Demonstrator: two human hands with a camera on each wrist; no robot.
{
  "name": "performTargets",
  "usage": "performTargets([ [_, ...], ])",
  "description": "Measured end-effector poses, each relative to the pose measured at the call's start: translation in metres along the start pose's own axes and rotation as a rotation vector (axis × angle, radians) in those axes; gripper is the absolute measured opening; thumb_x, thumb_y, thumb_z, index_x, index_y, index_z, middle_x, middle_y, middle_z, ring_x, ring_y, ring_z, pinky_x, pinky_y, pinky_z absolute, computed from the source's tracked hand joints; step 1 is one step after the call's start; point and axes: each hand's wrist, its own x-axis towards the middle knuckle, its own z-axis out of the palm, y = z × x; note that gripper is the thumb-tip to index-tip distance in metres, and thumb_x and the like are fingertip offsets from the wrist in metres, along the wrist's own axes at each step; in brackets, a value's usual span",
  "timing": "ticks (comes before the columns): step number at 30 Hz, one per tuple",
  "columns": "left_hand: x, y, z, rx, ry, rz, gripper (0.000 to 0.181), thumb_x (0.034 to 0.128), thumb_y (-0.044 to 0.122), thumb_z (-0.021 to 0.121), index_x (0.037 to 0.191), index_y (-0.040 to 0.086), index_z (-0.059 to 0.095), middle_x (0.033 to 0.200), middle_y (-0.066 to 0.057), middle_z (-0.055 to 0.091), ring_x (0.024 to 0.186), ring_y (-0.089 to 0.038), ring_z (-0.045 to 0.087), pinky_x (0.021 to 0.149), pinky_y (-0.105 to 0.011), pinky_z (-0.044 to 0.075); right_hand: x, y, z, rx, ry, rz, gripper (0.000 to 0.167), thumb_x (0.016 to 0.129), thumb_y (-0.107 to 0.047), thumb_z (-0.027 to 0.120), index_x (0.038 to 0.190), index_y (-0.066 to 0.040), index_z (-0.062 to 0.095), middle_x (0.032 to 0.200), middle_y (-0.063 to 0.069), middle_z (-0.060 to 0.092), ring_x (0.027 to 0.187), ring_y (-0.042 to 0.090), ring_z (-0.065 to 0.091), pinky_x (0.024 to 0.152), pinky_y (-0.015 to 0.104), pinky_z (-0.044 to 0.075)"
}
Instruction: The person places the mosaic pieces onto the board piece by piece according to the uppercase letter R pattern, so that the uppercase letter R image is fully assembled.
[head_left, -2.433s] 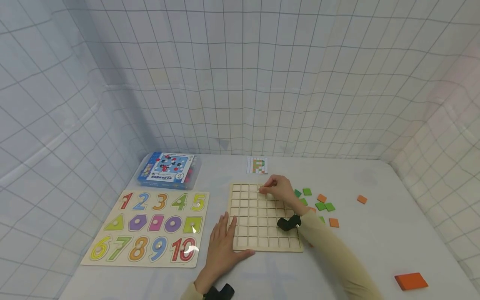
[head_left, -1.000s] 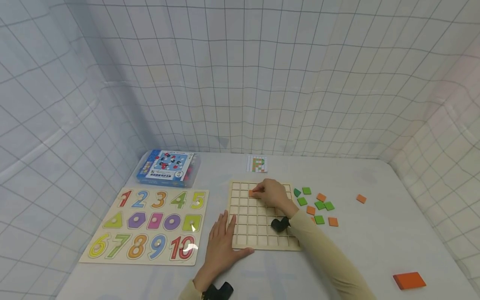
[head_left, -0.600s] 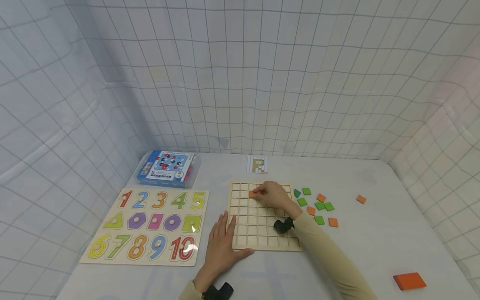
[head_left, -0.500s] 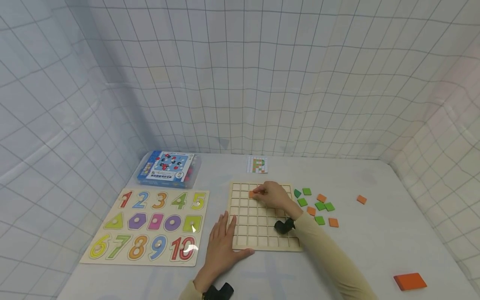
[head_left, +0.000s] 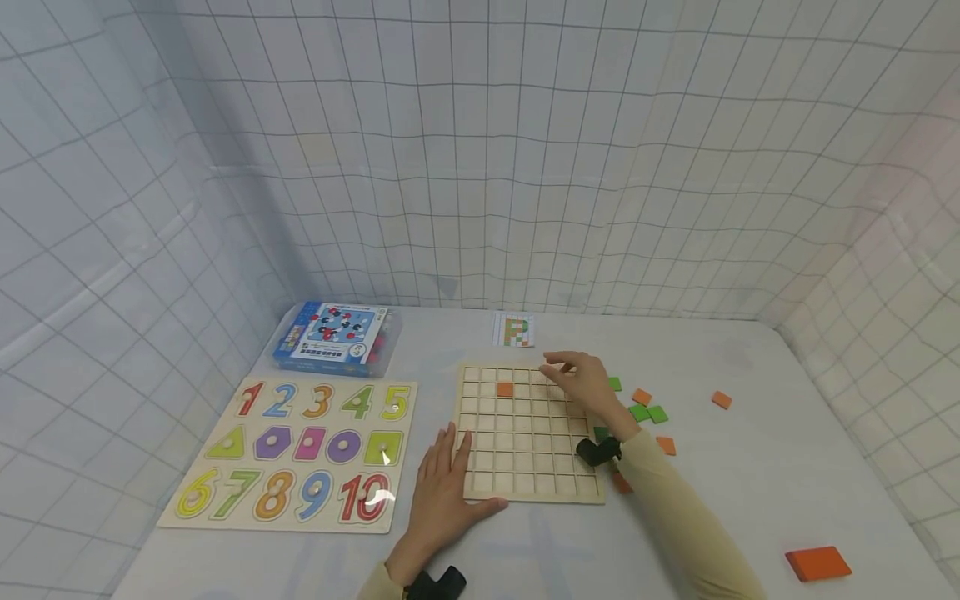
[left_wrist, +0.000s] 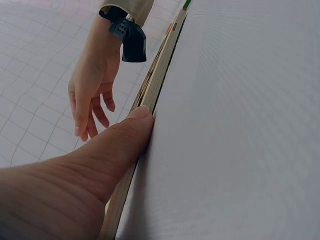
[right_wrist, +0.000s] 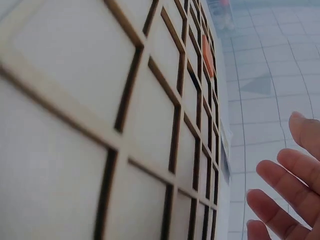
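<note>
From my remote view, the square orange tile [head_left: 505, 389] is lying flat in the grid board [head_left: 517, 461], its equal sides following the grid lines; the left hand [head_left: 444, 492] is bracing the board's edge, straight-fingered, the right hand [head_left: 583, 385] hovering, released.

Grid board [head_left: 517, 462]: 1 | orange tiles [head_left: 506, 390]: 5+ | green tiles [head_left: 657, 414]: 4+ | card [head_left: 514, 332]: 1

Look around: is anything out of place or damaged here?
Nothing looks spilled or damaged. Only mildly odd: one orange tile lies off to the right, apart from the other loose tiles beside the board.
</note>
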Motion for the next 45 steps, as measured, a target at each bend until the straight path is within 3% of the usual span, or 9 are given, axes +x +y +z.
performTargets([
  [9,-0.001,-0.001,0.001,-0.006,-0.002,-0.006,0.107,0.0681,0.062,0.073,0.146,0.001,0.034,0.153,-0.022,0.019,0.140,-0.037,0.013,0.109,-0.053,0.016,-0.008,0.022,-0.025,-0.073,0.187,0.054,0.038,0.088,-0.025,0.069,0.117,0.000,0.067,0.110,0.017,0.066,0.090,0.033,0.060,0.067,0.046,0.049],
  [14,-0.001,-0.001,0.001,-0.008,-0.005,-0.012,0.107,0.0681,0.062,0.073,0.146,0.001,0.033,0.153,-0.021,0.018,0.140,-0.037,0.012,0.109,-0.053,0.014,-0.013,0.030,-0.039,-0.085,0.254,0.097,0.036,0.087,-0.024,0.070,0.114,0.001,0.068,0.103,0.020,0.067,0.092,0.036,0.058,0.072,0.049,0.046],
  [19,0.000,-0.003,0.001,0.015,-0.006,-0.008,0.108,0.0676,0.064,0.072,0.146,0.001,0.033,0.153,-0.022,0.018,0.140,-0.037,0.013,0.109,-0.053,0.015,-0.017,0.040,-0.048,-0.131,0.285,0.131,0.037,0.087,-0.023,0.070,0.114,0.002,0.068,0.101,0.021,0.067,0.094,0.037,0.058,0.069,0.048,0.047],
  [27,0.001,-0.002,0.001,0.010,-0.011,-0.011,0.108,0.0679,0.065,0.072,0.146,0.001,0.033,0.153,-0.022,0.017,0.140,-0.037,0.012,0.109,-0.052,0.014,-0.024,0.052,-0.058,-0.155,0.192,0.226,0.042,0.089,-0.028,0.069,0.118,0.001,0.065,0.091,0.021,0.067,0.098,0.038,0.055,0.077,0.051,0.044],
  [37,0.001,-0.001,0.001,0.014,-0.011,0.000,0.108,0.0679,0.064,0.072,0.146,0.000,0.033,0.153,-0.022,0.018,0.140,-0.037,0.013,0.109,-0.053,0.015,-0.029,0.054,-0.064,-0.161,0.045,0.360,0.040,0.089,-0.029,0.068,0.116,0.001,0.067,0.117,0.025,0.061,0.102,0.039,0.056,0.084,0.052,0.045],
  [45,0.000,-0.001,0.001,0.010,-0.002,0.008,0.108,0.0677,0.064,0.072,0.146,0.001,0.033,0.153,-0.022,0.018,0.140,-0.038,0.014,0.109,-0.053,0.016,-0.033,0.054,-0.067,-0.209,-0.043,0.383,0.040,0.087,-0.031,0.070,0.113,-0.001,0.068,0.117,0.023,0.061,0.107,0.040,0.054,0.084,0.052,0.045],
])
